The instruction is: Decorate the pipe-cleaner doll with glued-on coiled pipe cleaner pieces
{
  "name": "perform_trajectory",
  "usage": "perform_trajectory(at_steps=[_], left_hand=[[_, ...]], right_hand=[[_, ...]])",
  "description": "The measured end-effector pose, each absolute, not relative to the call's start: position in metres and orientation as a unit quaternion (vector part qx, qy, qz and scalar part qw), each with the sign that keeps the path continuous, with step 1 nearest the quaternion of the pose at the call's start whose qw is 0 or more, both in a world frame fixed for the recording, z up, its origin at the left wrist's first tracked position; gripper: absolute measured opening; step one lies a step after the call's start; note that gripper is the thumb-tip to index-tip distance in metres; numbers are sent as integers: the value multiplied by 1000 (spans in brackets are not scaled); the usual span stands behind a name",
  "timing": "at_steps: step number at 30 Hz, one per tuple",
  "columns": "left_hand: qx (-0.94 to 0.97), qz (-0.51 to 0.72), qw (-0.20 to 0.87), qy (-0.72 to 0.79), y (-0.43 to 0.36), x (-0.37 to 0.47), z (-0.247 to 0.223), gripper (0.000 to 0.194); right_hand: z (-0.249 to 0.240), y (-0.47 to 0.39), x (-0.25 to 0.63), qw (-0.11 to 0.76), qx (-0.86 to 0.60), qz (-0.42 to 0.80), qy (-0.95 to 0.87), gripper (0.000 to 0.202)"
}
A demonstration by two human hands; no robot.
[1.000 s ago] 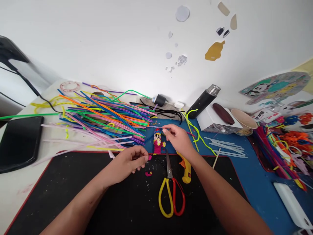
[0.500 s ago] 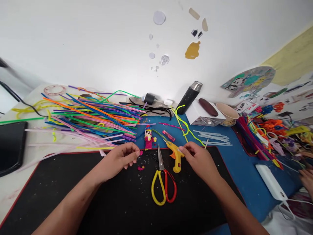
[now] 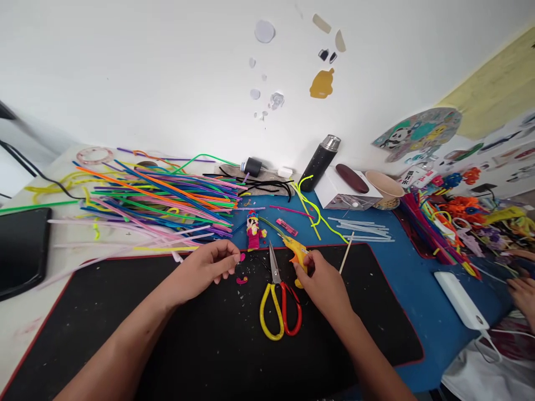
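Between the fingertips of my left hand (image 3: 217, 262) is a small magenta piece (image 3: 242, 257), held above the black mat (image 3: 200, 345). My right hand (image 3: 320, 275) has its fingers wrapped round the body of the yellow glue gun (image 3: 297, 253), whose nozzle points up and left. Scissors (image 3: 276, 301) with one yellow and one red handle lie slightly open between my hands. Beyond them is a small magenta figure (image 3: 253, 234) with a blue and red top. A curled magenta and yellow bit (image 3: 242, 280) rests on the mat near my left hand.
Many coloured pipe cleaners (image 3: 167, 195) are heaped at the left, beside a black device (image 3: 23, 245). A thermos (image 3: 320, 164), a white box (image 3: 345, 192) and clear glue sticks (image 3: 363, 229) stand or lie behind. Another person's hand (image 3: 522, 292) is at the far right.
My right hand has moved left and closed round the glue gun. My left hand still pinches the magenta piece. The view has shifted slightly.
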State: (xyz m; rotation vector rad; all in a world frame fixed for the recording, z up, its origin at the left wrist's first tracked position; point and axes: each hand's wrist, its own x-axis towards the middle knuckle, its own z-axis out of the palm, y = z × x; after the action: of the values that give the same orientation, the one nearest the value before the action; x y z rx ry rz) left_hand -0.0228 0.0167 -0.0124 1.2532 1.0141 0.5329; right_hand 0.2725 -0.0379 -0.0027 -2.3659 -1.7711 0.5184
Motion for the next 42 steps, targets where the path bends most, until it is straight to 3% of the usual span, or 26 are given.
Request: perform_trajectory(at_steps=[4, 8, 13, 18, 28, 42], left_hand=[[560, 238, 653, 451, 17, -22, -10, 48], [559, 247, 653, 447, 17, -22, -9, 46], [554, 263, 660, 434, 15, -22, -13, 39], [546, 270, 678, 411, 10, -16, -13, 37], [497, 288, 759, 306, -7, 8, -3, 32], [445, 322, 800, 243, -14, 6, 1, 29]], right_hand=[[-11, -41, 276, 134, -779, 175, -587, 20], [-22, -46, 282, 254, -765, 212, -552, 27], [-26, -50, 283, 429, -729, 328, -420, 43], [-23, -56, 279, 534, -671, 400, -324, 51], [-2, -57, 228, 556, -600, 404, -409, 42], [-1, -39, 199, 522, -500, 605, -334, 43]])
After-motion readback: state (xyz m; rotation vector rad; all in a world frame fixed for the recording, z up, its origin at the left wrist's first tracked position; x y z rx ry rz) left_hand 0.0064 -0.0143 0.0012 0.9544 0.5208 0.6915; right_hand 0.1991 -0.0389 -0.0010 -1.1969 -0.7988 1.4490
